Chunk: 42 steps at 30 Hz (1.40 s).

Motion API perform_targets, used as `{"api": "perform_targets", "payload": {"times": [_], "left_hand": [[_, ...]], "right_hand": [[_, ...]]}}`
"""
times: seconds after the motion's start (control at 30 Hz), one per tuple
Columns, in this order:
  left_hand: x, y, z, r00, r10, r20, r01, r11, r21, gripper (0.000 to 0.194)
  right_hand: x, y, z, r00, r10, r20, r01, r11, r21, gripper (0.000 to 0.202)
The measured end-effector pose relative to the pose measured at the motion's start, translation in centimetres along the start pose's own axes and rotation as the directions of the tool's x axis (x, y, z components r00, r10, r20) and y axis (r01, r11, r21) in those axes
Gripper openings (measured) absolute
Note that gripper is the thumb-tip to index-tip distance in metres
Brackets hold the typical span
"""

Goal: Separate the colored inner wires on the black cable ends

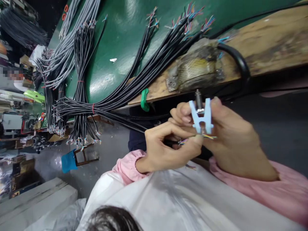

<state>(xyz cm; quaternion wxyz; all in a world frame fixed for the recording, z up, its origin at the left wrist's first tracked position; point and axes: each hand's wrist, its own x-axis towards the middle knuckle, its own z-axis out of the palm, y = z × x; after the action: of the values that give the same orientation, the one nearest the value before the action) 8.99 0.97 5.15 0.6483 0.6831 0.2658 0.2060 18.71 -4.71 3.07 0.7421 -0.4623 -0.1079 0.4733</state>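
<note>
My left hand (166,149) is closed, pinching the coloured wire ends (209,137) of a black cable (172,142) between thumb and fingertip. My right hand (237,138) is wrapped round a light-blue plastic clip (202,120), its two arms pointing away from me. Between those arms sits a dark metal shaft (198,101). The wires lie at the clip's near end, by my left fingertips; whether its jaws touch them I cannot tell. Just beyond is a tape-wrapped, motor-like body (197,67) on a wooden board.
Bundles of black cables (134,83) with bared coloured ends lie across the green tabletop (115,41). Grey cables (81,19) are at the far left. A green clamp-like piece (144,100) sits on the edge of the wooden board (271,35). A blue stool (69,161) stands on the floor.
</note>
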Motion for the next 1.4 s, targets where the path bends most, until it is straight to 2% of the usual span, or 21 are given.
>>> {"api": "perform_targets", "payload": {"times": [0.2, 0.33, 0.43, 0.57, 0.7, 0.77, 0.83, 0.9, 0.93, 1.0, 1.07, 1.1, 1.13, 1.17, 1.2, 1.23, 1.3, 1.33, 1.4], "left_hand": [[-0.4, -0.5, 0.3, 0.997, 0.073, -0.038, -0.069, 0.993, 0.098, 0.057], [-0.8, -1.2, 0.0, 0.984, 0.177, -0.017, -0.172, 0.971, 0.168, 0.052], [-1.1, -1.7, -0.5, 0.971, 0.236, 0.037, -0.239, 0.946, 0.217, 0.043], [-1.7, -2.9, -1.6, 0.949, 0.246, 0.196, -0.294, 0.915, 0.277, 0.032], [-2.1, -5.0, -2.5, 0.868, 0.250, 0.428, -0.397, 0.869, 0.297, 0.023], [-2.2, -5.9, -3.0, 0.829, 0.254, 0.499, -0.453, 0.828, 0.330, 0.015], [-2.4, -6.5, -3.6, 0.813, 0.259, 0.522, -0.486, 0.796, 0.361, 0.013], [-2.9, -6.9, -4.3, 0.839, 0.266, 0.475, -0.468, 0.797, 0.380, 0.017], [-3.2, -7.0, -4.7, 0.870, 0.266, 0.415, -0.433, 0.815, 0.385, 0.021], [-3.9, -7.2, -5.5, 0.954, 0.223, 0.201, -0.285, 0.882, 0.376, 0.029], [-4.5, -7.5, -6.4, 0.991, 0.126, -0.041, -0.105, 0.938, 0.330, 0.038], [-4.8, -7.7, -6.9, 0.987, 0.079, -0.137, -0.034, 0.952, 0.303, 0.041], [-5.0, -7.8, -7.4, 0.977, 0.041, -0.209, 0.020, 0.959, 0.281, 0.044], [-5.2, -8.0, -7.8, 0.965, 0.016, -0.260, 0.055, 0.963, 0.264, 0.045], [-5.3, -8.1, -8.1, 0.955, -0.005, -0.296, 0.081, 0.966, 0.246, 0.044], [-5.3, -8.2, -8.4, 0.943, -0.033, -0.331, 0.111, 0.969, 0.219, 0.041], [-5.3, -8.3, -8.6, 0.913, -0.098, -0.396, 0.170, 0.974, 0.151, 0.028], [-5.2, -8.4, -8.5, 0.896, -0.131, -0.424, 0.196, 0.974, 0.113, 0.023], [-4.8, -8.8, -8.0, 0.862, -0.184, -0.473, 0.230, 0.972, 0.041, 0.032]], "right_hand": [[0.4, 1.1, -0.3, 0.996, 0.062, 0.065, -0.065, 0.997, 0.051, 0.074], [0.2, 2.7, -2.0, 0.994, 0.103, 0.022, -0.104, 0.994, 0.035, 0.071], [-0.7, 3.7, -3.2, 0.993, 0.109, -0.054, -0.110, 0.994, -0.016, 0.064], [-2.5, 4.0, -4.1, 0.987, 0.085, -0.136, -0.105, 0.984, -0.144, 0.052], [-3.3, 4.0, -4.7, 0.991, 0.018, -0.129, -0.058, 0.947, -0.316, 0.059], [-3.3, 4.2, -5.0, 0.992, -0.028, -0.121, -0.024, 0.911, -0.412, 0.062], [-3.2, 4.4, -5.4, 0.988, -0.084, -0.131, 0.004, 0.856, -0.517, 0.055], [-3.4, 4.6, -5.7, 0.980, -0.146, -0.134, 0.033, 0.785, -0.618, 0.043], [-3.6, 4.6, -5.8, 0.976, -0.177, -0.125, 0.050, 0.746, -0.665, 0.038], [-4.2, 4.4, -5.9, 0.969, -0.228, -0.096, 0.085, 0.670, -0.738, 0.032], [-5.2, 3.9, -5.7, 0.959, -0.281, -0.042, 0.135, 0.580, -0.803, 0.025], [-5.7, 3.5, -5.4, 0.949, -0.315, -0.002, 0.173, 0.527, -0.832, 0.021], [-6.3, 3.1, -5.0, 0.927, -0.367, 0.075, 0.241, 0.431, -0.870, 0.016], [-6.7, 2.7, -4.4, 0.895, -0.421, 0.150, 0.306, 0.333, -0.892, 0.012], [-7.1, 2.4, -3.6, 0.843, -0.484, 0.235, 0.395, 0.260, -0.881, 0.012], [-7.3, 2.1, -2.6, 0.801, -0.509, 0.316, 0.473, 0.212, -0.855, 0.013], [-7.0, 1.9, -0.3, 0.705, -0.525, 0.477, 0.638, 0.176, -0.750, 0.014], [-6.6, 2.0, 0.9, 0.675, -0.479, 0.561, 0.707, 0.200, -0.679, 0.013], [-5.6, 2.4, 3.2, 0.609, -0.492, 0.622, 0.779, 0.226, -0.584, 0.014]]}}
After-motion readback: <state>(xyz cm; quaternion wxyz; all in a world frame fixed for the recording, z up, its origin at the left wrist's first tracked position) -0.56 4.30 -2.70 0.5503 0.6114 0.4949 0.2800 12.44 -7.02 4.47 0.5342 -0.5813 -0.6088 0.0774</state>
